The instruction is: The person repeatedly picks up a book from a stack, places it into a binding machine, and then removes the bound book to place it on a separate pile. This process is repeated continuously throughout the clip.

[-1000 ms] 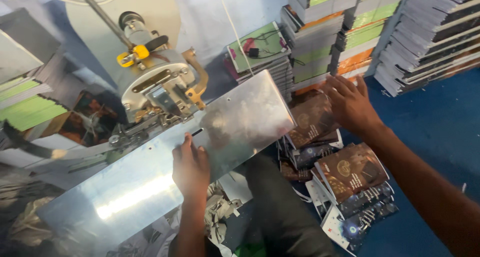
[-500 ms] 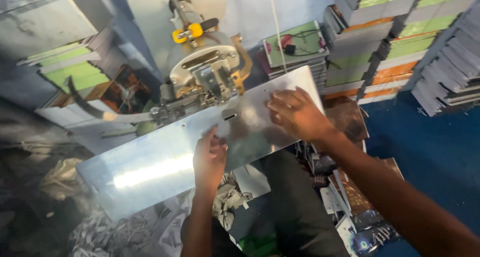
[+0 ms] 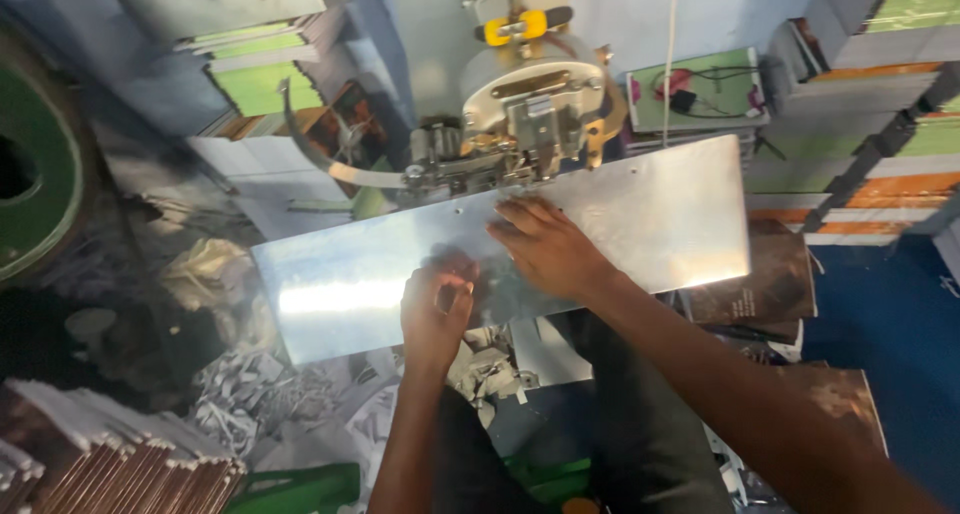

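A shiny metal plate (image 3: 340, 294) slopes across the middle, fixed under a wire stitching machine head (image 3: 530, 104) with a yellow clip on top. My right hand (image 3: 545, 246) lies flat on the plate just below the machine head, fingers spread, nothing under it that I can see. My left hand (image 3: 437, 309) rests at the plate's near edge with its fingers curled; I cannot tell whether it grips the edge. Brown-covered booklets (image 3: 770, 284) lie to the right, below the plate's right end.
Tall stacks of books (image 3: 860, 124) fill the right side. A bundle of thin booklets (image 3: 100, 464) lies at the bottom left, with paper scraps (image 3: 250, 404) beside it. A large green wheel (image 3: 40, 164) stands at the left. The floor at the right is blue.
My right hand came back from the brown booklets on the right and now lies flat on the plate under the machine head. My left hand stayed at the plate's near edge.
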